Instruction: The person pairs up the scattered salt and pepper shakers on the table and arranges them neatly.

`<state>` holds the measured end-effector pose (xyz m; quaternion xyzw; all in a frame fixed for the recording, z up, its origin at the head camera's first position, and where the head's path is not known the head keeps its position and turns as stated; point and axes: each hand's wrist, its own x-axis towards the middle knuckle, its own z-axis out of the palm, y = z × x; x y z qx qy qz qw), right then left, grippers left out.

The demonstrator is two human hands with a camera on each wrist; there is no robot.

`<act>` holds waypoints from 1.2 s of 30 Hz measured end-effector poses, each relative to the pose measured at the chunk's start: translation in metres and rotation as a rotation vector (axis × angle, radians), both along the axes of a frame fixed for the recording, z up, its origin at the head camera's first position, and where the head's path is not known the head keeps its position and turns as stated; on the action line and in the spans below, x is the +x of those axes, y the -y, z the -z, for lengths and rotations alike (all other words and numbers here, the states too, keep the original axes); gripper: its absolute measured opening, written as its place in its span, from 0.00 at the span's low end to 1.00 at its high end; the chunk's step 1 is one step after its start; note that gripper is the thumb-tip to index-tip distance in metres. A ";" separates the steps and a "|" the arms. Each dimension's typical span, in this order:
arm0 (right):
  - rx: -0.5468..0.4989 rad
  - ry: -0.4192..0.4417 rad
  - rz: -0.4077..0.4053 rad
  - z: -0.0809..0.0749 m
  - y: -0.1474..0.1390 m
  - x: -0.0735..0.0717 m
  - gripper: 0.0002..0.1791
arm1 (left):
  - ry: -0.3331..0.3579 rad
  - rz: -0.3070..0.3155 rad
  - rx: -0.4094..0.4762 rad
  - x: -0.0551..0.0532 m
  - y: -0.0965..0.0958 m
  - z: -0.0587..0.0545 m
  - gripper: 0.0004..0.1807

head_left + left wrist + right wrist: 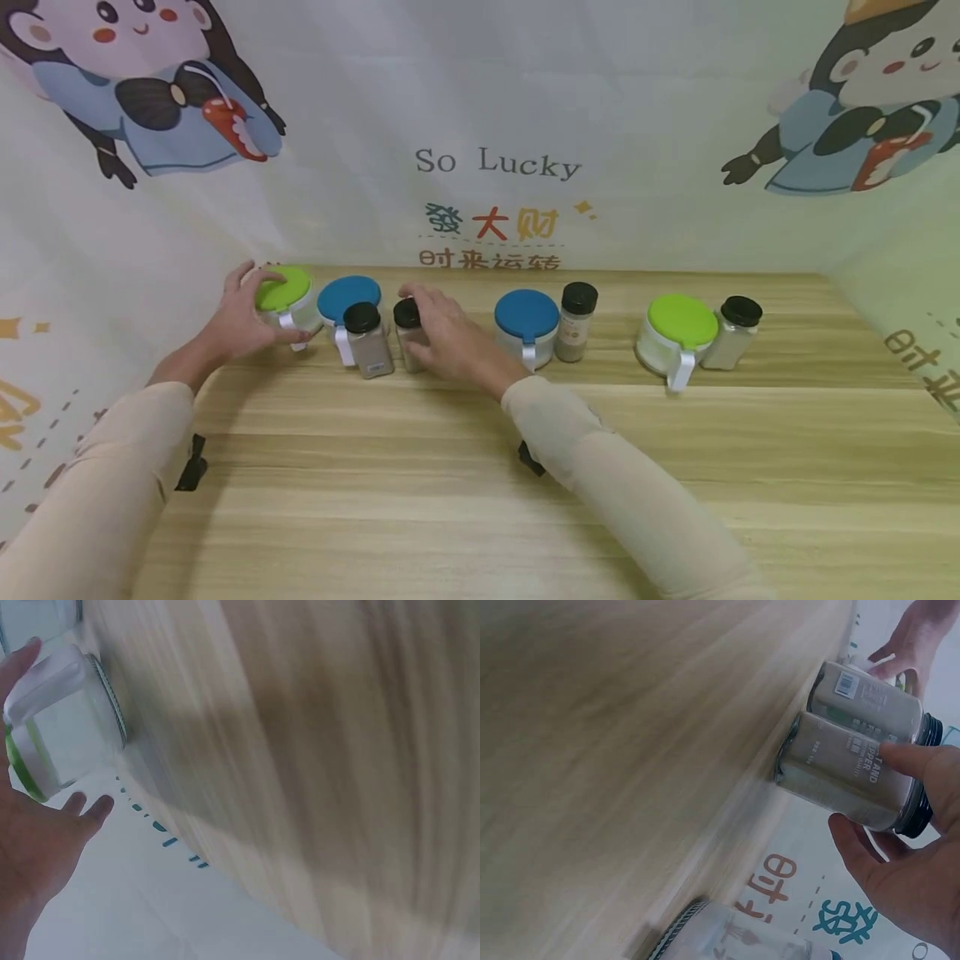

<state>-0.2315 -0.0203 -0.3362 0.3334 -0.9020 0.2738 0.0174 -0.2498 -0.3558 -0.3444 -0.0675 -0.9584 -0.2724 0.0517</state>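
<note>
Near the far left corner of the worktop (480, 508), we see the left hand (243, 321) with a wide grip, its fingers bent round the side of a green-lidded canister (285, 293) and its thumb by the white handle; we cannot tell how firmly it presses. The canister stands upright on the worktop.

Left of the middle of the far edge, we find the right hand (453, 340) holding a black-capped seasoning jar (836, 765) in a narrower grip, thumb on the labelled face and fingers across the opposite side. The jar is upright, its base against the worktop.

Just beside it we see a matching seasoning jar (371, 348), and behind that a blue-lidded canister (349, 292). Farther right along the far edge we have a second blue-lidded canister (527, 313) next to a round black-capped shaker (576, 327). Towards the far right corner we see a second green-lidded canister (681, 320) with a square black-capped jar (732, 337) close beside it, partly hidden.
</note>
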 end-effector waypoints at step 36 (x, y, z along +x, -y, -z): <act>-0.221 -0.108 -0.058 0.015 -0.023 0.002 0.31 | -0.082 -0.039 0.140 0.038 0.010 0.002 0.62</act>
